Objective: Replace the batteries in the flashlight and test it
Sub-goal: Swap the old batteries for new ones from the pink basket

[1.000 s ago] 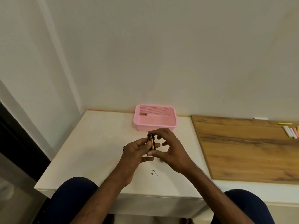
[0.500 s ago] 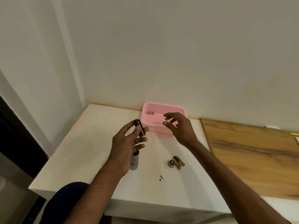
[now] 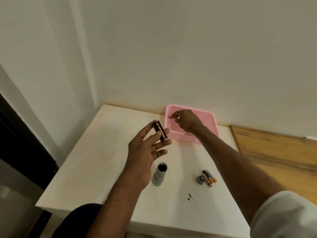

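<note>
White tabletop (image 3: 96,152): flashlight body (image 3: 159,175) stands open end up, with tail cap (image 3: 201,179) and spent batteries (image 3: 209,179) to its right. Left hand (image 3: 145,152) holds battery holder (image 3: 159,130) raised, pinched in its fingers. Change: right hand (image 3: 187,121), open and short of pink basket (image 3: 211,133) half a second ago, is now inside it, fingertips apparently pinching the lone battery (image 3: 170,117). Reloading under way. Wooden board (image 3: 274,152) to the right; plain wall behind.
</note>
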